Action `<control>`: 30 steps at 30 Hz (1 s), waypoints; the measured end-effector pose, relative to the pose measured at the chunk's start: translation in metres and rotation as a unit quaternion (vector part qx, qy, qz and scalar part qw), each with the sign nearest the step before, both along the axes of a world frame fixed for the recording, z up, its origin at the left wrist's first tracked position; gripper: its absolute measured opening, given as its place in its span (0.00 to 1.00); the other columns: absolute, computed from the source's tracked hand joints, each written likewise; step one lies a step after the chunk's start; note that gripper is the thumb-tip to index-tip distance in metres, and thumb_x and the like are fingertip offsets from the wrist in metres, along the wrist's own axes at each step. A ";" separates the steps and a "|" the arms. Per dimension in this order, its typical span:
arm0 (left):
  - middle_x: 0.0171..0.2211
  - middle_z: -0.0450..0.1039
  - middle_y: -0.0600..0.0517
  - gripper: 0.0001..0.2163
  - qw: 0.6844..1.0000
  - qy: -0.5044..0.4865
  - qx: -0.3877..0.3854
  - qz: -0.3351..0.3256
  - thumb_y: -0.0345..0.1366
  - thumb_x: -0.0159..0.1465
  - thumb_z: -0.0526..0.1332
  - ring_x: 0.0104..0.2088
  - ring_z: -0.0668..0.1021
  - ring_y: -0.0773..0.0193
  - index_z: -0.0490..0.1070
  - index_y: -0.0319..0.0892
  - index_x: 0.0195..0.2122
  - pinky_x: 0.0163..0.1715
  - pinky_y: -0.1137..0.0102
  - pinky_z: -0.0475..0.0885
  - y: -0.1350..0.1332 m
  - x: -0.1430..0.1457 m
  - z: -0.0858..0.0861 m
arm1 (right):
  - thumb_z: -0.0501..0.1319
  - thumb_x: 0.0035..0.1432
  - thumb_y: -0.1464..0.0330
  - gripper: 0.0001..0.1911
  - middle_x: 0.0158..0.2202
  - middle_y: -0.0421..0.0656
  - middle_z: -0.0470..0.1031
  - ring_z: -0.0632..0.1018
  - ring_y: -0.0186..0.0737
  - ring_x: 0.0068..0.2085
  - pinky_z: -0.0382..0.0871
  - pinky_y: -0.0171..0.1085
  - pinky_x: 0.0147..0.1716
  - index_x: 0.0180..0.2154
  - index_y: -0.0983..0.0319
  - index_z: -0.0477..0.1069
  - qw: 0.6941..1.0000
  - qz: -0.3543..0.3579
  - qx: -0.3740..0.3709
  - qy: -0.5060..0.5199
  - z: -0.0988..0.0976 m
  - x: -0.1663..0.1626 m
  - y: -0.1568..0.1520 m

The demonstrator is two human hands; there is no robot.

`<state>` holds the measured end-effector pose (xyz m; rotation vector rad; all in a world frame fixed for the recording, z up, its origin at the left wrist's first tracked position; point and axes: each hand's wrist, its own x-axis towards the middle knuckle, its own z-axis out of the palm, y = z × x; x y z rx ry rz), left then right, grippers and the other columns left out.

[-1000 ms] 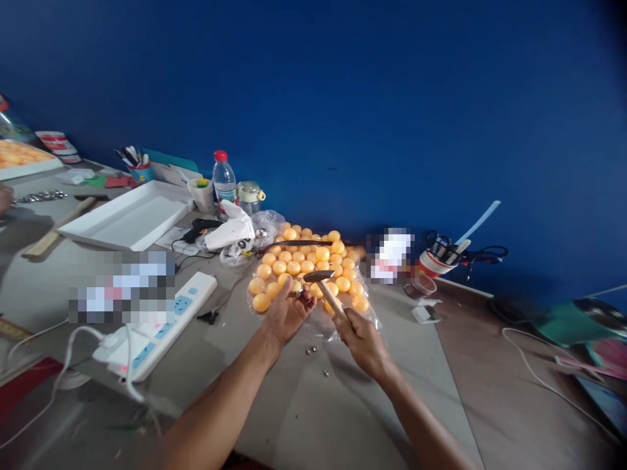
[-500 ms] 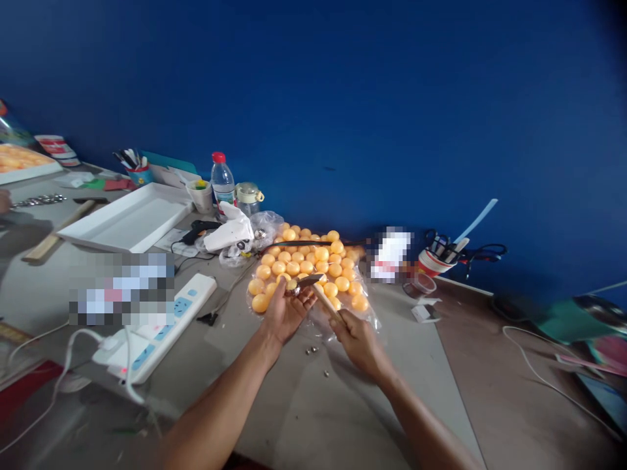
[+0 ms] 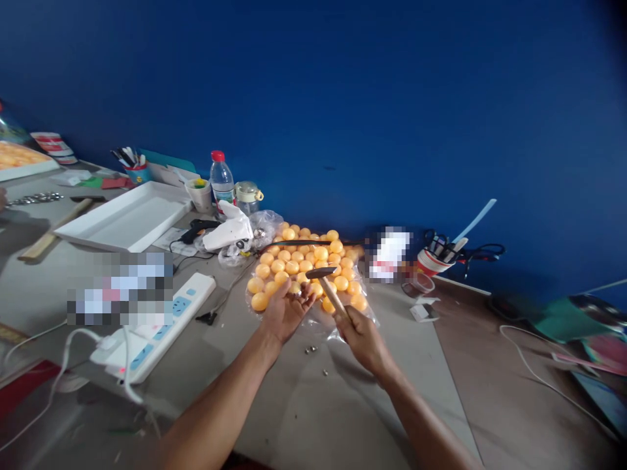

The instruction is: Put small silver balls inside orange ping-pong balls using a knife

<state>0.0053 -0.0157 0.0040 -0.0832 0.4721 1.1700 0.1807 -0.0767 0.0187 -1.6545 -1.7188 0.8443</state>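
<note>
My right hand (image 3: 361,333) is closed around the wooden handle of a hammer (image 3: 332,295). The hammer's dark metal head is raised beside my left hand's fingertips. Palm up, my left hand (image 3: 284,313) has its fingers curled about a small shiny round piece (image 3: 295,288); its exact kind is too small to make out. Behind both hands, many orange balls (image 3: 292,267) lie in a clear plastic bag. Several small shiny metal balls (image 3: 310,350) rest on the grey tabletop (image 3: 289,405) nearer to me.
On the left are a white power strip (image 3: 151,333), a shallow white tray (image 3: 122,219), another hammer (image 3: 59,228) and a red-capped bottle (image 3: 222,179). A pen cup (image 3: 434,261) and a small clear bowl (image 3: 418,284) stand to the right. Part of another person's hand (image 3: 2,198) shows at the far left.
The hammer head has lifted away from the piece in my left hand and moved slightly right. My left hand stays nearly in place.
</note>
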 end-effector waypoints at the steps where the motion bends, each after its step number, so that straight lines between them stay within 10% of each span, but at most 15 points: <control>1: 0.29 0.74 0.49 0.04 1.000 0.005 0.006 0.003 0.33 0.64 0.59 0.33 0.79 0.63 0.73 0.40 0.35 0.40 0.64 0.75 0.000 0.000 -0.001 | 0.51 0.62 0.56 0.17 0.22 0.37 0.63 0.65 0.34 0.25 0.57 0.33 0.24 0.26 0.59 0.59 1.000 -0.003 0.002 -0.004 0.000 0.001 0.001; 12: 0.25 0.72 0.50 0.11 1.000 0.007 0.020 -0.009 0.39 0.67 0.57 0.22 0.73 0.69 0.71 0.36 0.33 0.28 0.71 0.74 0.004 -0.002 -0.004 | 0.56 0.59 0.62 0.12 0.28 0.41 0.73 0.70 0.36 0.28 0.62 0.34 0.28 0.38 0.63 0.71 0.998 0.023 0.023 -0.053 0.008 0.007 0.003; 22: 0.30 0.75 0.47 0.06 1.000 0.012 -0.003 -0.027 0.30 0.65 0.55 0.30 0.78 0.63 0.71 0.37 0.35 0.32 0.69 0.75 0.005 -0.002 0.001 | 0.55 0.61 0.61 0.15 0.24 0.38 0.69 0.68 0.32 0.27 0.59 0.32 0.27 0.27 0.62 0.71 0.972 0.226 -0.061 -0.029 0.019 0.037 0.014; 30: 0.31 0.77 0.47 0.06 0.997 0.054 0.037 -0.036 0.32 0.66 0.56 0.26 0.78 0.65 0.71 0.36 0.36 0.29 0.69 0.77 0.010 -0.005 -0.008 | 0.53 0.65 0.62 0.17 0.28 0.40 0.75 0.70 0.33 0.29 0.49 0.34 0.26 0.29 0.61 0.73 0.963 0.105 -0.011 -0.249 0.011 0.032 0.018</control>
